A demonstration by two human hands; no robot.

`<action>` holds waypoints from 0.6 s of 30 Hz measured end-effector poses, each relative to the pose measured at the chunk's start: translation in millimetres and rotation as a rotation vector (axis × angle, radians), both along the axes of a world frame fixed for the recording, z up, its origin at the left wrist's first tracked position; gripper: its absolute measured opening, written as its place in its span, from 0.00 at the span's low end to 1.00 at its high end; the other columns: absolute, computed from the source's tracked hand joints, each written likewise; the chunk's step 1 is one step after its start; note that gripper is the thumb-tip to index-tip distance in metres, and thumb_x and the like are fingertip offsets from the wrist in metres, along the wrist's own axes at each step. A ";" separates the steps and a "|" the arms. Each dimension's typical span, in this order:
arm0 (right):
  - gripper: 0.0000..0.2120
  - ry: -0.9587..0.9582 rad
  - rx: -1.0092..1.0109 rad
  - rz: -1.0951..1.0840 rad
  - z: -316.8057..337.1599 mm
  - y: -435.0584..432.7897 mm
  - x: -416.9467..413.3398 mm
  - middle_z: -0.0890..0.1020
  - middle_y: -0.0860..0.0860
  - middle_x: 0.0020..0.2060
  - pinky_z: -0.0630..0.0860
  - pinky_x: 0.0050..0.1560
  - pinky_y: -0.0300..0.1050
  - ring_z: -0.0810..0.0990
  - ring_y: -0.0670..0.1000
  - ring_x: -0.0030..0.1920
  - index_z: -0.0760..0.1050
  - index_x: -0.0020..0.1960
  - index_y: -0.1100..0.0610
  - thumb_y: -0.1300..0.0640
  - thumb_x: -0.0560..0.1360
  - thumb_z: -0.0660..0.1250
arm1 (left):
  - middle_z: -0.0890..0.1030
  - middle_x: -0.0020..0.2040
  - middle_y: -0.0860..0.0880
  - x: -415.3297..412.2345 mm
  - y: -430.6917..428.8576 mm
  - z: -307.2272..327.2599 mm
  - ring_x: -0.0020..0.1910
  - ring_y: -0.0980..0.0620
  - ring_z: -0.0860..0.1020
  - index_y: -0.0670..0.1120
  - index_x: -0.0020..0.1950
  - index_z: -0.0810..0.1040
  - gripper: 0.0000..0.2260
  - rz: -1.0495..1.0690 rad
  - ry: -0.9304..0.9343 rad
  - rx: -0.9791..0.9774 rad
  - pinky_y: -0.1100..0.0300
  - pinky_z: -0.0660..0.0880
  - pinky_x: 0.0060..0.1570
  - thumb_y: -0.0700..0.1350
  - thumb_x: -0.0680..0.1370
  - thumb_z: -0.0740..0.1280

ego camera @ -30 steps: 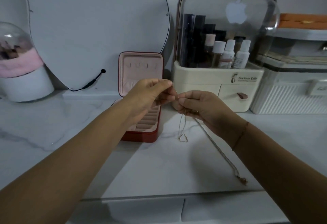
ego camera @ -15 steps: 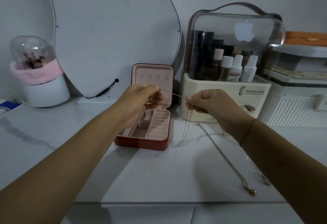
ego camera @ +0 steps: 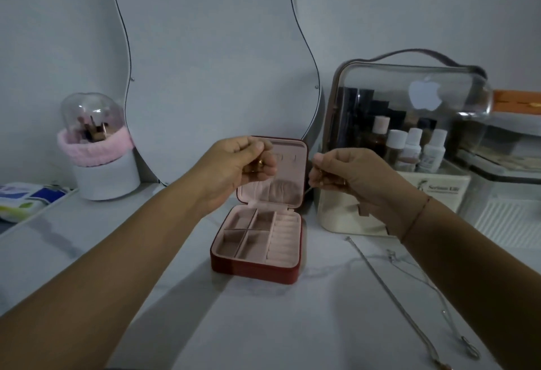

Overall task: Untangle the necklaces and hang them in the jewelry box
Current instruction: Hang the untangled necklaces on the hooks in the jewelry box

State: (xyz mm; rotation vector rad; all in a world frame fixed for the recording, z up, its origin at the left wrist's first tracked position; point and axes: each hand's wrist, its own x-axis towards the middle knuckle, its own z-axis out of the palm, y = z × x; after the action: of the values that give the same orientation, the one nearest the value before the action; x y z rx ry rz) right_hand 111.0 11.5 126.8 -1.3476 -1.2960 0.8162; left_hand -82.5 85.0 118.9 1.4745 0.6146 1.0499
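A fine gold chain necklace (ego camera: 307, 191) is pinched by the left grip (ego camera: 243, 165) and the right grip (ego camera: 342, 176), with the open red, pink-lined jewellery box (ego camera: 254, 271) just beyond and below them, so slack could be snagged or re-knotted.

left hand (ego camera: 237, 165) held out ahead, fingers curled in a pinch, right hand (ego camera: 347, 178) near it, also pinching

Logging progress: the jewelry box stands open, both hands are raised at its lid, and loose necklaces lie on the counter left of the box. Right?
Wrong side: the head view shows the loose necklaces on the counter right of the jewelry box. It is open, left hand and right hand at its lid.
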 end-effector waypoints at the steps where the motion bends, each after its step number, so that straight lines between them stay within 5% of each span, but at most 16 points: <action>1: 0.10 0.067 -0.021 0.041 4.0 3.0 -1.9 0.84 0.52 0.33 0.80 0.41 0.38 0.82 0.47 0.36 0.78 0.40 0.59 0.55 0.76 0.65 | 0.82 0.35 0.49 -1.3 1.5 0.7 0.36 0.53 0.80 0.42 0.47 0.77 0.10 0.026 0.047 0.017 0.62 0.78 0.41 0.39 0.81 0.57; 3: 0.10 0.258 -0.071 0.113 12.2 10.3 -6.4 0.79 0.52 0.31 0.81 0.45 0.43 0.80 0.49 0.33 0.75 0.41 0.59 0.57 0.78 0.62 | 0.81 0.37 0.49 -3.7 4.7 1.4 0.38 0.54 0.79 0.43 0.44 0.78 0.10 0.071 0.149 0.029 0.59 0.76 0.45 0.39 0.81 0.59; 6: 0.09 0.396 -0.136 0.164 22.6 24.6 -16.8 0.68 0.50 0.26 0.73 0.28 0.37 0.65 0.46 0.26 0.71 0.41 0.57 0.57 0.79 0.61 | 0.83 0.43 0.44 -7.0 7.9 2.4 0.42 0.51 0.79 0.43 0.42 0.80 0.08 0.066 0.270 -0.024 0.54 0.74 0.53 0.40 0.78 0.62; 9: 0.10 0.225 -0.135 0.180 28.4 42.0 -26.0 0.63 0.48 0.25 0.56 0.20 0.33 0.58 0.44 0.24 0.71 0.40 0.58 0.55 0.78 0.63 | 0.84 0.49 0.45 -7.0 11.5 2.6 0.49 0.51 0.80 0.44 0.48 0.79 0.04 0.040 0.363 -0.038 0.54 0.73 0.57 0.42 0.77 0.64; 12: 0.11 -0.036 -0.069 0.148 33.5 55.5 -37.7 0.64 0.48 0.23 0.56 0.20 0.35 0.59 0.44 0.22 0.75 0.37 0.58 0.54 0.75 0.68 | 0.84 0.50 0.48 -2.9 16.8 8.6 0.52 0.53 0.81 0.44 0.53 0.79 0.07 -0.049 0.277 -0.036 0.59 0.74 0.55 0.43 0.77 0.65; 16: 0.13 -0.284 0.001 0.016 39.2 70.0 -47.2 0.70 0.49 0.23 0.61 0.21 0.35 0.64 0.45 0.23 0.80 0.39 0.61 0.50 0.71 0.72 | 0.78 0.32 0.49 2.8 26.6 16.3 0.31 0.55 0.77 0.41 0.52 0.79 0.08 -0.082 0.158 -0.064 0.60 0.79 0.42 0.41 0.80 0.62; 18: 0.13 -0.325 0.006 -0.039 38.1 78.0 -44.9 0.71 0.48 0.25 0.63 0.21 0.33 0.65 0.44 0.23 0.81 0.41 0.61 0.50 0.71 0.73 | 0.70 0.27 0.54 3.4 38.6 13.0 0.25 0.59 0.68 0.44 0.46 0.79 0.08 0.030 0.235 -0.002 0.65 0.71 0.31 0.44 0.80 0.62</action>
State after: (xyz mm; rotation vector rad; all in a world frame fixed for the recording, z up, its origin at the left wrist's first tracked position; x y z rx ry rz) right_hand 66.1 89.5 164.9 -1.5404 -1.5141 0.5808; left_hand -79.1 123.6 132.0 1.6038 0.8051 0.9045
